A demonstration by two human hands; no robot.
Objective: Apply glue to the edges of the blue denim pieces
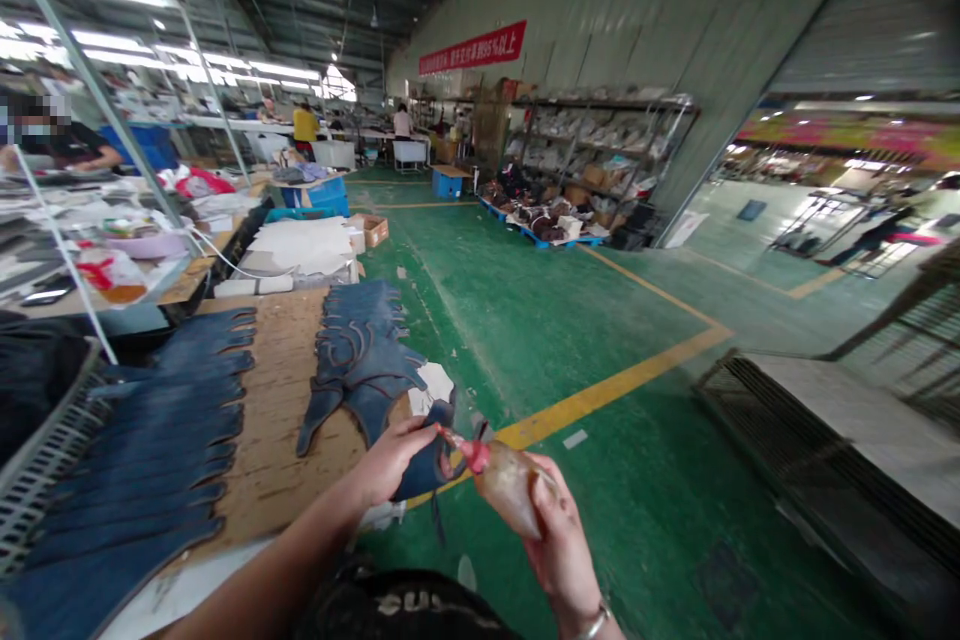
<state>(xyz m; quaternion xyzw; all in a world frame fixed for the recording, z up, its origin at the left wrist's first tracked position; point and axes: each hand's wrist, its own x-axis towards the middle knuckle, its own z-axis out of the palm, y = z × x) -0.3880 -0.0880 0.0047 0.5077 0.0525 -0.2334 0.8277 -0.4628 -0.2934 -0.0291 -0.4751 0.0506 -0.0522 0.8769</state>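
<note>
My left hand (394,460) is closed on a dark blue leather shoe piece (429,460) held in front of me. In my right hand (559,540) sits a squeeze bottle of glue (506,488) with a red nozzle, whose tip touches the edge of the piece. A wooden worktable (277,420) lies to my left. On it a row of overlapping blue pieces (150,440) is laid out, and a second pile of blue pieces (360,360) rests near the table's right edge.
Green floor with yellow lines (615,380) spreads ahead. A metal grid rack (787,460) lies at right. Shelves with materials (592,160) line the far wall. Cluttered benches (97,250) stand at left, with people working in the distance.
</note>
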